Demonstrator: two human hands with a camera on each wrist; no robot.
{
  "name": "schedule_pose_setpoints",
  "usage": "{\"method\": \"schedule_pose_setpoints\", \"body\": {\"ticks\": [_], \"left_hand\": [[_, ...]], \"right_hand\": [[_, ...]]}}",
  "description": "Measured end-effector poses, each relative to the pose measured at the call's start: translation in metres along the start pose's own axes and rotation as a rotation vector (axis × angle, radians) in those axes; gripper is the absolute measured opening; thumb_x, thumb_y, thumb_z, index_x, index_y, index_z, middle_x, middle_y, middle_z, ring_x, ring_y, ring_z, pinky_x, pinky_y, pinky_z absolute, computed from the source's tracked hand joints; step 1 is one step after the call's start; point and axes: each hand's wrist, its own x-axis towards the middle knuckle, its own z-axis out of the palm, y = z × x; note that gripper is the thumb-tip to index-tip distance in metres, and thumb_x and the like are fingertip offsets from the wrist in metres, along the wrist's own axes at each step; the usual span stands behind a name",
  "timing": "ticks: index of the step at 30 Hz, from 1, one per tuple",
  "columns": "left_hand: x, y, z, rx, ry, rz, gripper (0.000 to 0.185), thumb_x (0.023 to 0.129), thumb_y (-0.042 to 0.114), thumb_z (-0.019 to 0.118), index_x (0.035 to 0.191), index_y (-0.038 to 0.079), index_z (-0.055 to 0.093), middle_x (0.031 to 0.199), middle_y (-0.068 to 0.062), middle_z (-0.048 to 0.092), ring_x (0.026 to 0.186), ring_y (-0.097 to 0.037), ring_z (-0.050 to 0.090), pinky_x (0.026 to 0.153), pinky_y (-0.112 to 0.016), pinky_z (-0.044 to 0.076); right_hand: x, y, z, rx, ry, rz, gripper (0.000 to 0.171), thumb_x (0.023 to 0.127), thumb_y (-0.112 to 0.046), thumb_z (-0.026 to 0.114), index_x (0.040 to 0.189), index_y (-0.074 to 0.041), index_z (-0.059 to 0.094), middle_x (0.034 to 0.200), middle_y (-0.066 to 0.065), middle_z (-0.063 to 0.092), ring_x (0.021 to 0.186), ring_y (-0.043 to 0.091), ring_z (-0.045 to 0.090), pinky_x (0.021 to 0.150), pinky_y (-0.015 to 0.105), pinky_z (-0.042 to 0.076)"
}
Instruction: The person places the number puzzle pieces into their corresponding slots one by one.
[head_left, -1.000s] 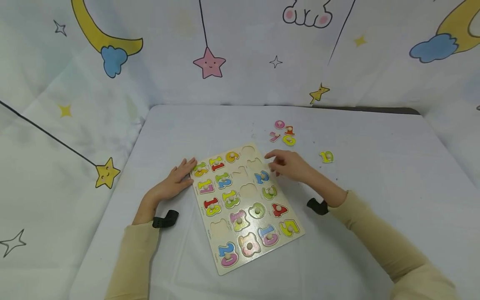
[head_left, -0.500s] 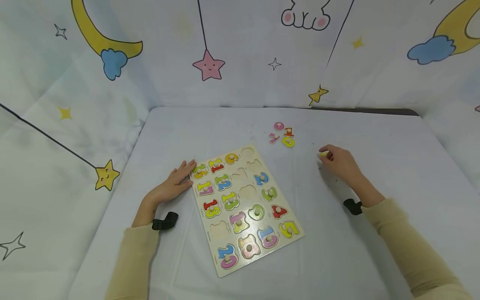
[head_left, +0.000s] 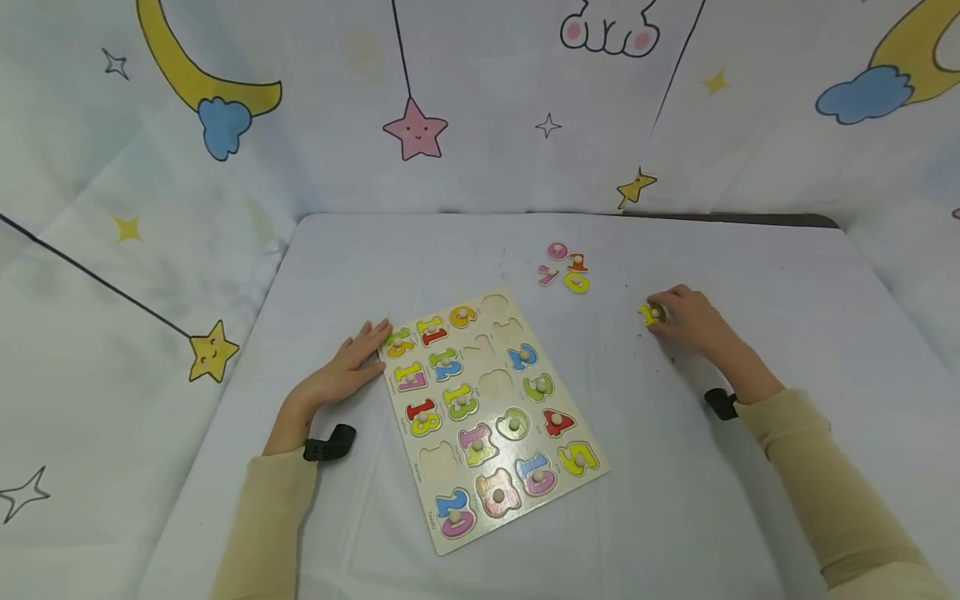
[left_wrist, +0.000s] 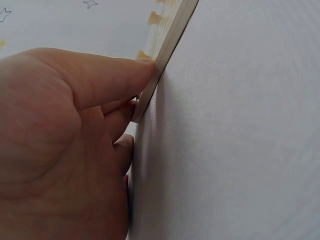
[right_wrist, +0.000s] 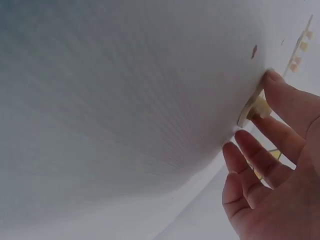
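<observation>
A wooden number puzzle board (head_left: 438, 461) lies tilted on the white table, with knobbed number pieces in most recesses and several recesses bare. My left hand (head_left: 341, 367) rests at the board's upper left corner, fingers extended; in the left wrist view the thumb touches the board's edge (left_wrist: 167, 50). Right of the board, my right hand (head_left: 693, 321) pinches a yellow-and-green number piece (head_left: 647, 315), its "1" showing and the rest partly covered by fingers. In the right wrist view, thumb and index finger are at the piece's edge and knob (right_wrist: 260, 107), close over the cloth.
Several loose number pieces lie beyond the board: a pink round one (head_left: 557, 250), an orange-red 1 (head_left: 577, 262), a pink 7 (head_left: 548, 275) and a yellow one (head_left: 577, 283). A patterned cloth wall (head_left: 480, 158) rises behind the table.
My right hand has moved right from the board's upper right edge to the yellow-and-green number piece and taken hold of it. The left hand and board stay put.
</observation>
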Motion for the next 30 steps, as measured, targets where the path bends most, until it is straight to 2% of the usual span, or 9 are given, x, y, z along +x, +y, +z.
{"method": "schedule_pose_setpoints", "body": {"ticks": [4,10,17,24,30], "left_hand": [[0.001,0.0,0.0,0.003,-0.001,0.001,0.061,0.098,0.013,0.049,0.149,0.0,0.017,0.154,-0.015,0.01,0.14,-0.029,-0.005,0.108,-0.048,-0.006],[0.001,0.0,0.0,0.002,0.005,0.009,0.061,0.098,0.014,0.049,0.148,0.0,0.017,0.154,-0.015,0.01,0.139,-0.03,-0.005,0.108,-0.048,-0.006],[0.001,0.0,0.0,0.0,0.002,0.009,0.061,0.098,0.014,0.049,0.148,-0.001,0.017,0.154,-0.016,0.011,0.139,-0.03,-0.005,0.108,-0.048,-0.007],[0.002,0.001,-0.001,0.007,-0.002,0.0,0.061,0.098,0.014,0.049,0.148,0.0,0.017,0.154,-0.016,0.01,0.139,-0.03,-0.005,0.108,-0.048,-0.006],[0.0,-0.001,0.0,0.003,0.003,-0.003,0.061,0.098,0.014,0.049,0.149,0.0,0.017,0.154,-0.015,0.01,0.139,-0.03,-0.005,0.108,-0.047,-0.007]], "right_hand": [[0.001,-0.003,-0.004,0.016,-0.016,0.001,0.042,0.086,-0.009,0.068,0.118,0.011,0.051,0.11,0.032,0.047,0.101,0.047,0.045,0.084,0.058,0.038],[0.007,-0.003,-0.008,0.042,-0.056,0.064,0.037,0.085,-0.01,0.07,0.108,0.013,0.052,0.104,0.029,0.048,0.095,0.04,0.047,0.083,0.055,0.04],[0.006,-0.001,-0.008,0.102,-0.084,0.148,0.04,0.085,-0.012,0.07,0.109,0.007,0.045,0.096,0.025,0.056,0.081,0.033,0.051,0.067,0.044,0.044],[-0.003,-0.003,-0.013,0.034,-0.057,0.123,0.032,0.087,-0.009,0.067,0.109,0.008,0.05,0.096,0.026,0.059,0.079,0.033,0.054,0.063,0.043,0.046],[-0.013,-0.008,-0.022,0.112,-0.052,0.042,0.011,0.09,0.009,0.053,0.1,0.012,0.056,0.091,0.024,0.062,0.079,0.032,0.062,0.064,0.041,0.051]]}}
